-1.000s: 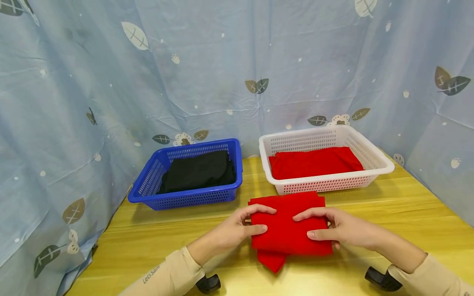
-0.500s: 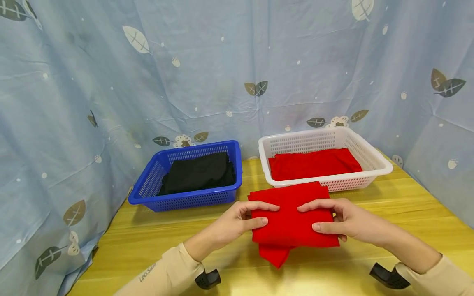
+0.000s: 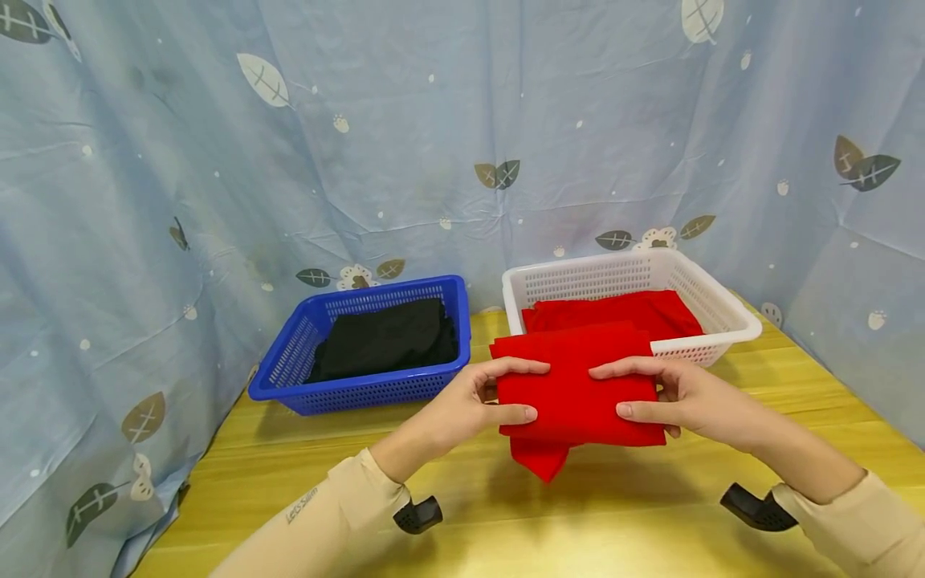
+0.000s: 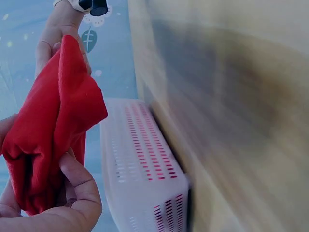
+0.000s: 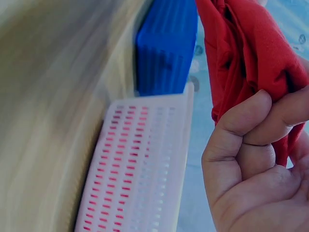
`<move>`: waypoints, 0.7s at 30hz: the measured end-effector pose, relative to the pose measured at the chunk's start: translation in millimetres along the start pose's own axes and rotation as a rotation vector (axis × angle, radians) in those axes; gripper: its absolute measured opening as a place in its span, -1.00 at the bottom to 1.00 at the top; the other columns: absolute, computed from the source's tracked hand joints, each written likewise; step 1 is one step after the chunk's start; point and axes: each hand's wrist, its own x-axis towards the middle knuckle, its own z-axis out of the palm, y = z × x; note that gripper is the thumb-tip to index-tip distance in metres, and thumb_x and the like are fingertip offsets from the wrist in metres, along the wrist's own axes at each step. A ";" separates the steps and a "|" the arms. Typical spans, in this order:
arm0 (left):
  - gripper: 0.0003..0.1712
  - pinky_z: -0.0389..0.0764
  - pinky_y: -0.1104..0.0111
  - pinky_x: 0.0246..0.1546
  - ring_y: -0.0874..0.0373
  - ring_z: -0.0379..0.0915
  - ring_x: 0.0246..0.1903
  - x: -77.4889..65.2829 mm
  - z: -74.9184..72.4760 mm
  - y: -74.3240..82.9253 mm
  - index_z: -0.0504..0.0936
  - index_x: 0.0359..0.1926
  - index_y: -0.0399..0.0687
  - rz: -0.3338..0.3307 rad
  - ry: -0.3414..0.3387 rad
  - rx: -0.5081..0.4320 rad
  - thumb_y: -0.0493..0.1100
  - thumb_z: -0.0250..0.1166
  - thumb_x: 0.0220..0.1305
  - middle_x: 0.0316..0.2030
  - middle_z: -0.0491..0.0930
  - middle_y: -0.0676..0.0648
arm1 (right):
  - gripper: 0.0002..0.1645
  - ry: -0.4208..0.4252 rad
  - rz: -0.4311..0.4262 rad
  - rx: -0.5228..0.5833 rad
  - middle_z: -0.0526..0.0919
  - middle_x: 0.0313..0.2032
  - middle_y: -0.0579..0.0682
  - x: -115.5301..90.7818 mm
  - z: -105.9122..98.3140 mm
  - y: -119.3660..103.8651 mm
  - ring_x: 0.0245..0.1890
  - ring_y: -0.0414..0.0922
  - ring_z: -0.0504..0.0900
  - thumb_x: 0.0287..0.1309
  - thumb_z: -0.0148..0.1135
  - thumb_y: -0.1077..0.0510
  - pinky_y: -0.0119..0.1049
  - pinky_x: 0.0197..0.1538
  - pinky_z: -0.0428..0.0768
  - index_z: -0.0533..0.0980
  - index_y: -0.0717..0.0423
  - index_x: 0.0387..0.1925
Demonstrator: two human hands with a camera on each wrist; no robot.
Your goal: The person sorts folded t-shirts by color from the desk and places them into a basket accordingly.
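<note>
A folded red cloth [image 3: 571,393] is held up off the table between both hands, in front of the white basket [image 3: 694,349]. Its left edge is gripped by my left hand [image 3: 473,405], thumb and index finger on top and the other fingers underneath. My right hand [image 3: 686,401] grips the right edge the same way. One corner of the fabric droops below the near side. In the left wrist view the bunched underside of the red cloth [image 4: 58,111] shows, with curled fingers under it. More red fabric [image 3: 650,311] lies inside the white basket.
To the left stands a blue basket [image 3: 368,389] with black folded fabric [image 3: 390,341] in it. Both baskets rest on a yellow wood-grain table [image 3: 289,457]. A light blue leaf-patterned curtain [image 3: 405,144] hangs behind and at the sides.
Both hands have lifted the red cloth from the table and carried it forward, toward the white basket, whose near side it now partly covers. The baskets have stayed in place.
</note>
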 end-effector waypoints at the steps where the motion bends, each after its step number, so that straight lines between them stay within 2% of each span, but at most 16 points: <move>1: -0.39 0.78 0.17 0.10 0.03 0.71 0.11 2.6 -0.1 1.3 0.62 0.42 0.20 0.002 0.008 0.001 -0.26 0.45 0.40 0.32 0.54 -0.12 | -0.43 0.014 0.009 -0.014 0.46 -0.58 -0.06 0.4 -2.1 -0.3 -0.65 -0.03 0.42 0.44 0.40 0.11 -0.22 -0.50 0.55 0.54 -0.11 0.42; 7: -0.39 0.78 0.17 0.09 0.04 0.73 0.08 18.6 -0.7 8.5 0.63 0.40 0.18 0.032 0.036 0.022 -0.29 0.46 0.39 0.25 0.62 -0.13 | -0.41 0.070 0.041 -0.044 0.56 -0.50 -0.09 4.2 -13.8 -2.3 -0.62 -0.01 0.45 0.42 0.43 0.07 -0.22 -0.47 0.55 0.54 -0.16 0.42; 10: -0.40 0.78 0.19 0.10 0.06 0.74 0.07 26.9 -2.5 11.7 0.63 0.39 0.17 0.050 0.054 0.042 -0.28 0.46 0.39 0.21 0.66 -0.12 | -0.41 0.087 0.047 -0.026 0.68 -0.28 -0.01 7.8 -19.2 -1.7 -0.63 0.02 0.48 0.41 0.43 0.08 -0.21 -0.45 0.56 0.54 -0.13 0.42; 13: -0.42 0.78 0.19 0.10 0.05 0.73 0.07 35.6 -4.9 14.0 0.62 0.39 0.16 0.064 0.075 0.060 -0.27 0.46 0.40 0.20 0.67 -0.12 | -0.40 0.098 0.052 0.005 0.68 0.04 0.06 12.6 -24.9 0.1 -0.57 0.01 0.57 0.42 0.43 0.10 -0.23 -0.42 0.61 0.53 -0.10 0.43; 14: -0.42 0.78 0.19 0.11 0.05 0.73 0.08 38.7 -5.3 14.5 0.63 0.39 0.16 0.062 0.081 0.061 -0.26 0.46 0.41 0.20 0.68 -0.11 | -0.40 0.098 0.048 0.022 0.65 0.13 0.06 14.4 -27.2 1.1 -0.51 -0.01 0.64 0.42 0.42 0.12 -0.24 -0.37 0.66 0.52 -0.08 0.44; 17: -0.44 0.78 0.20 0.10 0.04 0.72 0.07 49.7 -4.8 15.3 0.63 0.37 0.20 0.055 0.103 0.063 -0.23 0.46 0.41 0.19 0.68 -0.10 | -0.39 0.106 0.044 0.054 0.59 0.22 0.01 18.6 -35.6 4.9 -0.24 -0.06 0.78 0.45 0.39 0.16 -0.21 -0.22 0.78 0.49 -0.02 0.46; 19: -0.45 0.78 0.24 0.07 0.05 0.71 0.03 58.1 -2.8 15.7 0.64 0.35 0.23 0.044 0.123 0.079 -0.21 0.47 0.40 0.15 0.69 -0.08 | -0.38 0.114 0.052 0.069 0.62 0.21 -0.02 20.9 -42.4 8.4 -0.10 -0.06 0.81 0.46 0.37 0.18 -0.19 -0.13 0.81 0.47 -0.01 0.47; 21: -0.46 0.77 0.30 0.00 0.07 0.69 -0.02 67.4 -0.4 15.6 0.64 0.33 0.23 0.037 0.147 0.099 -0.21 0.48 0.39 0.12 0.69 -0.06 | -0.39 0.125 0.076 0.079 0.65 0.18 -0.05 22.7 -49.2 11.9 -0.05 -0.07 0.81 0.47 0.36 0.17 -0.18 -0.10 0.81 0.47 -0.04 0.47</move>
